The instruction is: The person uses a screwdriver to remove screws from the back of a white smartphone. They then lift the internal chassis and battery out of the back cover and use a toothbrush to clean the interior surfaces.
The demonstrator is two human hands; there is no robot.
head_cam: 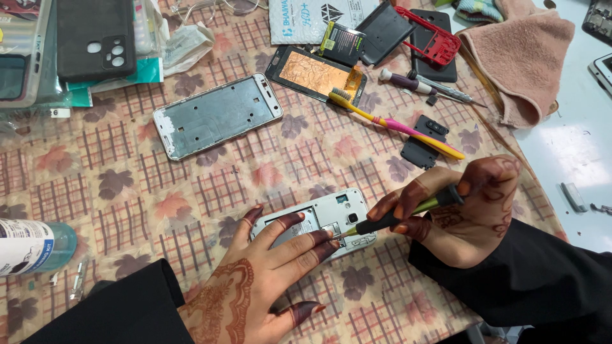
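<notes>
Steadying an opened phone near the front edge of the surface, the left hand is lying across the phone's left half with its fingers spread flat, pressing the body down. The right hand, just right of the phone, is pinching a screwdriver between thumb and fingertips, its tip touching the exposed back near the phone's lower right corner. Whether the tip is sitting in a screw head is too small to tell. Working well here seems to call for keeping the shaft in line with the fastener, pressing lightly down while turning, and holding the phone firmly so that it is not sliding on the patterned cloth. Behind the phone, a bare metal frame is lying well apart; a toothbrush and a display panel are lying behind and to the right of the phone. A bottle is lying far to its left.
</notes>
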